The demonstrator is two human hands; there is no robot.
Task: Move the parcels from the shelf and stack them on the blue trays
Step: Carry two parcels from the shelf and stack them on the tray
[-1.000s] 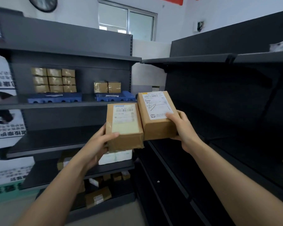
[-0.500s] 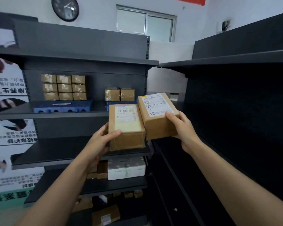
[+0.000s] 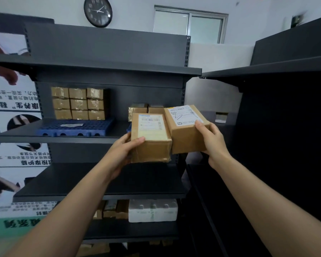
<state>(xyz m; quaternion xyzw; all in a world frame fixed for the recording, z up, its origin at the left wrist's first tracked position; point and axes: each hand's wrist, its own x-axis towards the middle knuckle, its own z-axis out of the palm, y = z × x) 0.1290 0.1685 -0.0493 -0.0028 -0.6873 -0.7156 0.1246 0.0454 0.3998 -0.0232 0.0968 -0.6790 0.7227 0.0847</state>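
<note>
Cardboard parcels, two in number, are carried side by side with their edges touching. The left hand (image 3: 126, 151) grips the left parcel (image 3: 152, 140) at its near corner, thumb over the top edge and remaining fingers hidden behind, which keeps the label upward. The right hand (image 3: 211, 143) grips the right parcel (image 3: 187, 130) likewise. Both hang clear of the middle shelf (image 3: 63, 139), just in front of it. Beyond, two parcels (image 3: 138, 110) sit on a largely hidden blue tray (image 3: 128, 129) — judged the destination. Further left, a second blue tray (image 3: 74, 127) bears stacked parcels (image 3: 78, 103) at its rear — three high.
</note>
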